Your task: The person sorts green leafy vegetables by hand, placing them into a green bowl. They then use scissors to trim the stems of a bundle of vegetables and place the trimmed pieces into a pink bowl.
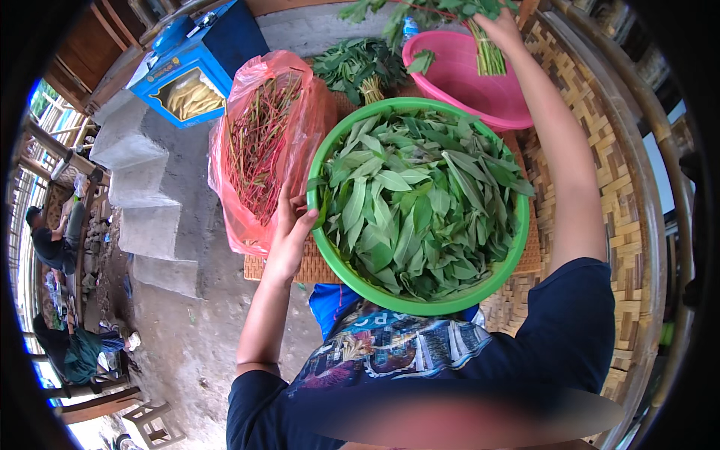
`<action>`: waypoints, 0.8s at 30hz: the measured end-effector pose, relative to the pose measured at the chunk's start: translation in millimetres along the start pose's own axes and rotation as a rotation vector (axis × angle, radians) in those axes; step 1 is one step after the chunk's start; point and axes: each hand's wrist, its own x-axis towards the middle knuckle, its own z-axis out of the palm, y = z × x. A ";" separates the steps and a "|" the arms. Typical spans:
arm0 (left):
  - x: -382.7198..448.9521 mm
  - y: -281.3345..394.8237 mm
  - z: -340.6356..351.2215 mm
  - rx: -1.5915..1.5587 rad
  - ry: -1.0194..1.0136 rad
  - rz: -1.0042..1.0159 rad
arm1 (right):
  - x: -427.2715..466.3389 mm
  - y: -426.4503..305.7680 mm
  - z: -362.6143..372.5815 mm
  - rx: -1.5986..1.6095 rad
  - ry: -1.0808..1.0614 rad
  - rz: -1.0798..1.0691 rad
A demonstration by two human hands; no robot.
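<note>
My left hand (291,233) grips the left rim of a green plastic basin (419,307), its thumb on the edge. The basin is heaped with loose green leaves (416,197). At the top right, my right hand (498,28) holds a bunch of leafy green stems (489,53) over a pink plastic basin (467,84). Left of the green basin stands a translucent red plastic bag (247,230) full of reddish stems (261,146). Another tied bundle of leafy stems (360,67) lies behind the green basin.
A brown woven-textured surface (320,267) lies under the basins. A blue box (225,50) with a window stands at the upper left, near concrete steps (149,225). A plastic bottle (410,27) is at the back. Two people (53,242) sit far left. A woven bamboo surface (624,225) is at right.
</note>
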 end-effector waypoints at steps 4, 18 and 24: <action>-24.0 -9.9 -5.1 0.085 -0.030 0.166 | -31.3 43.5 -43.9 -0.436 -0.114 0.072; -46.1 -19.2 4.7 0.123 -0.208 -0.166 | -107.5 141.2 -47.9 -0.928 -0.594 0.220; -49.5 -15.7 10.9 -0.025 -0.336 -0.462 | -108.7 149.9 -45.0 -0.934 -0.605 0.252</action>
